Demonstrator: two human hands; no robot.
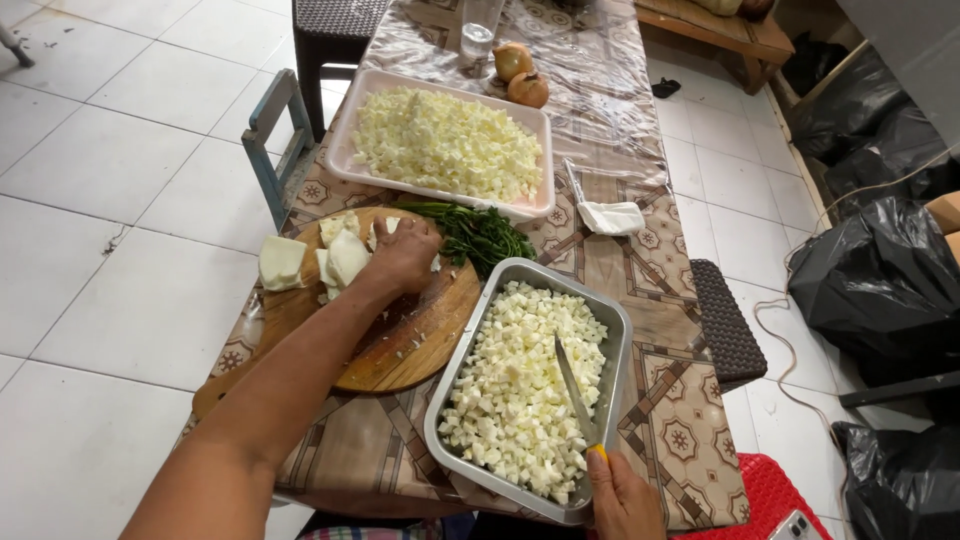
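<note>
My left hand (405,255) reaches over the round wooden cutting board (400,350) and rests on pale white wedges (345,255) at its far side. One more wedge (281,262) lies at the board's left edge. My right hand (622,495) grips a knife (574,392) with a yellow handle; its blade points away over a metal tray (610,345) full of small white cubes. A bunch of green stalks (478,232) lies just beyond the board.
A pink tray (345,150) of more white cubes sits farther along the patterned table. Two onions (520,75), a glass (478,28) and a folded white cloth (612,216) lie beyond. Black bags (880,280) stand at right, woven stools (728,325) beside the table.
</note>
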